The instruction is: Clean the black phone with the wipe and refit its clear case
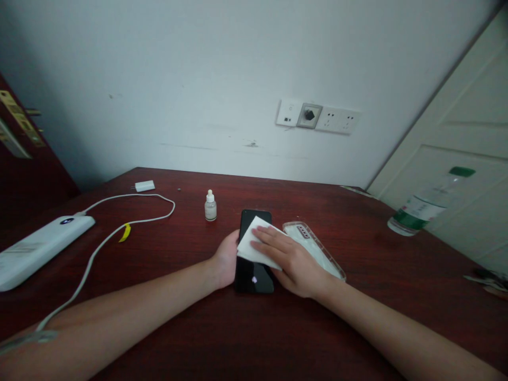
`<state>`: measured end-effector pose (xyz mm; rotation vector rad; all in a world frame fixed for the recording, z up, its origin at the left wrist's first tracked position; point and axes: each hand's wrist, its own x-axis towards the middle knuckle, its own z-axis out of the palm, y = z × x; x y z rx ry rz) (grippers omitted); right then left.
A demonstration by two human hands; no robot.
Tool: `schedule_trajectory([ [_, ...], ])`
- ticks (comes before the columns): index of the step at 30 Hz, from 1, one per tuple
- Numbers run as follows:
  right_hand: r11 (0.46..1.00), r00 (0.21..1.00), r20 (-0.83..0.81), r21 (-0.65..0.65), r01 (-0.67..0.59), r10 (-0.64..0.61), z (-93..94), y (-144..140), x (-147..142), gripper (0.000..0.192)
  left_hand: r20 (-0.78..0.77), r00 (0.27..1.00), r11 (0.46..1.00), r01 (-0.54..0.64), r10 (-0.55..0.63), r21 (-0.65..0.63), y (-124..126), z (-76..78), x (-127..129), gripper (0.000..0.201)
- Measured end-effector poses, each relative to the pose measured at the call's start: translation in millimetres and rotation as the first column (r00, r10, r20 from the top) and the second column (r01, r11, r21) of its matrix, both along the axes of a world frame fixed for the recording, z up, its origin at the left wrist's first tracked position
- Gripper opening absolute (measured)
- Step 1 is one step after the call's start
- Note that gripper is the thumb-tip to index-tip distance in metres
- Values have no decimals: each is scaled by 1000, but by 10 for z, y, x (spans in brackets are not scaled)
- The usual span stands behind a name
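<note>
Phone (246, 280), a slim slab with a glossy black face and rounded corners, lies upright-lengthwise on the reddish-brown, wood-grained table (222, 333), a small pale reflection near its lower end. Folded white wipe (248, 246), soft and matte with crisp edges, covers part of the screen. The person's right hand (293, 259) lies over it, fingers nearly straight, pressing the wipe flat rather than closing around it. The left hand (227, 262) rests against the phone's left edge; its fingers are mostly hidden, so I can't tell how far they curl or whether they grip. Partly behind the right hand sits a clear case (319, 253) with a thick, ribbed-looking rim. Beyond the left hand stands a small dropper bottle (210, 210), translucent, white-collared, with a cream bulb.
</note>
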<state>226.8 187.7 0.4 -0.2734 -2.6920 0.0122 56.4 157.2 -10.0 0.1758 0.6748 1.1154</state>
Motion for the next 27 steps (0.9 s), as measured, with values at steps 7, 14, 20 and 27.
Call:
schedule_trajectory([
  [7,991,986,-100,-30,131,-133,-12,138,52,56,-47,998,996,32,-29,78,5,-6,-9,32],
  [14,996,993,-84,-28,86,-88,-26,113,38,56,-33,999,999,-10,12,34,1,-6,-8,28],
  [20,999,998,-33,-16,50,-50,-16,58,17,51,-50,999,1000,-8,9,5,14,-9,0,31],
  [27,1000,1000,-19,-4,0,0,-17,47,17,50,-10,998,997,-68,68,-29,4,41,27,29],
])
